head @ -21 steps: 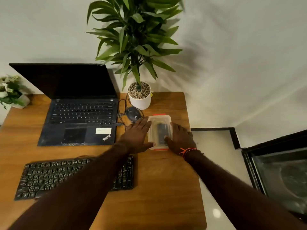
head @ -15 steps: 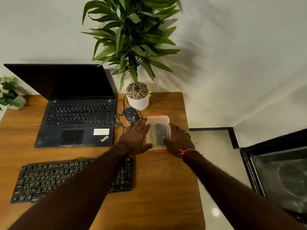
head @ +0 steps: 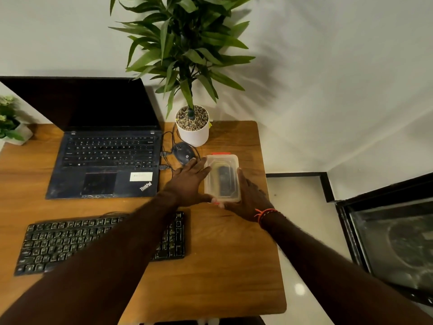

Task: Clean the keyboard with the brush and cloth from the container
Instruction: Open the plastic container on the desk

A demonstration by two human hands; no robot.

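From the head view, the only one I have, I see a small translucent plastic container with a red-clipped lid sitting near the right edge of the wooden tabletop, toward the far right corner, just in front of a white pot holding a green plant. My left hand lies against the container's left side with fingers stretched forward and the thumb hooked round the near left corner; my right hand cups the right side, fingers along the wall and thumb at the near edge, so both hands clasp the box between them. The lid looks closed, and something dark shows through it, though I cannot make out a brush or cloth. The black external keyboard I am meant to clean lies toward the near left of the tabletop, partly under my left forearm. A dark open laptop stands at the far left, with a black wired mouse just beside my left fingertips. I judge the container to be light, stiff and a little slick, so it could skid or tip if squeezed unevenly. I would steady the body with one hand low on its wall and lift the red clip at the short end with the other.
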